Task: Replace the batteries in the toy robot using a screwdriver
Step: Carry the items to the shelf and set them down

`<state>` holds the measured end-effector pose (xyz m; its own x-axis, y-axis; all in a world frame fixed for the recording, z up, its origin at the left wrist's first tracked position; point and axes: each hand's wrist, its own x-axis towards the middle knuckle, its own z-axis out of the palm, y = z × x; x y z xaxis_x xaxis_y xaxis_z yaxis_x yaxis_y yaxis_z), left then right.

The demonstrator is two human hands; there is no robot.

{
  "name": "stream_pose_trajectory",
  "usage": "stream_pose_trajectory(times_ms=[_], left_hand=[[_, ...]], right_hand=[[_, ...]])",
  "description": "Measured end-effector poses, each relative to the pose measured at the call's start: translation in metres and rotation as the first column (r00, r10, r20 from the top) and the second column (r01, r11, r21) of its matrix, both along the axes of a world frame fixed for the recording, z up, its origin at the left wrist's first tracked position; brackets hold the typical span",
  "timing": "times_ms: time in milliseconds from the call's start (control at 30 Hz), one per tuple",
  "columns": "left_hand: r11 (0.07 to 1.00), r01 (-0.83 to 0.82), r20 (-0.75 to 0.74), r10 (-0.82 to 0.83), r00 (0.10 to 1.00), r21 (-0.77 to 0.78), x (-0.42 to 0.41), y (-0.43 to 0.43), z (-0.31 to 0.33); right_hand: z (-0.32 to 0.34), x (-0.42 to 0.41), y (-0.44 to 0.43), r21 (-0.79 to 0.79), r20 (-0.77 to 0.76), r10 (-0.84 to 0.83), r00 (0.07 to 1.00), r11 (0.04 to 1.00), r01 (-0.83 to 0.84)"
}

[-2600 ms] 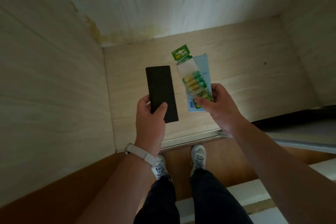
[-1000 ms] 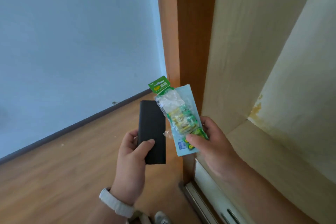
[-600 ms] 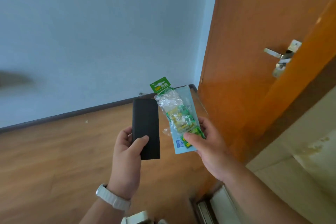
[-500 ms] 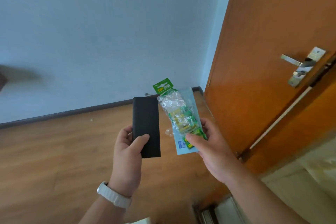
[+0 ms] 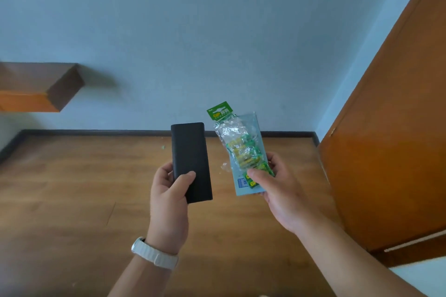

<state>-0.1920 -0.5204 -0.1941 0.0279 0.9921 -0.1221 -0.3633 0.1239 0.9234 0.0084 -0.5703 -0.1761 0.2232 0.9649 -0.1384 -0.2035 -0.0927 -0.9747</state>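
Observation:
My left hand (image 5: 169, 198) grips a flat black rectangular case (image 5: 190, 159) by its lower end, held upright in front of me. My right hand (image 5: 281, 190) pinches a green-and-yellow battery pack (image 5: 241, 149) in crinkled clear wrap, together with a pale blue card behind it. Both are held side by side at chest height, a small gap between them. No toy robot and no screwdriver are in view.
A brown wooden floor (image 5: 72, 188) stretches ahead to a pale blue wall (image 5: 193, 31) with a dark skirting. An orange wooden door (image 5: 391, 140) stands at the right. A brown wall shelf (image 5: 41, 87) juts out at the far left.
My view has swung left, away from the pale cupboard and past the door toward the blue wall. Both hands keep the same hold on the case and the battery pack.

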Motion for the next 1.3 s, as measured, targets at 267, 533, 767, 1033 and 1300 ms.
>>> stream_pose_trajectory(times_ms=[267,533,767,1033,1300], left_hand=[[0.971,-0.235,0.006,0.236,0.972,-0.045,-0.033,0.038,-0.014],[0.885,-0.453,-0.049,0.451,0.891,-0.106,-0.030,0.120,-0.024],[0.800,-0.578,-0.088,0.572,0.816,-0.160,-0.014,0.219,-0.026],[0.727,-0.673,-0.112,0.664,0.740,-0.138,-0.005,0.271,-0.011],[0.673,-0.734,-0.098,0.727,0.680,-0.098,-0.037,0.285,0.005]], right_hand=[[-0.008,-0.029,0.092,0.003,0.025,0.269,0.963,0.963,-0.270],[-0.029,-0.033,0.229,-0.043,0.048,0.485,0.873,0.875,-0.483],[-0.048,-0.019,0.350,-0.051,-0.003,0.611,0.792,0.791,-0.610],[-0.035,-0.023,0.428,-0.037,-0.035,0.706,0.708,0.707,-0.706],[-0.016,-0.061,0.462,0.008,-0.040,0.766,0.642,0.643,-0.766]])
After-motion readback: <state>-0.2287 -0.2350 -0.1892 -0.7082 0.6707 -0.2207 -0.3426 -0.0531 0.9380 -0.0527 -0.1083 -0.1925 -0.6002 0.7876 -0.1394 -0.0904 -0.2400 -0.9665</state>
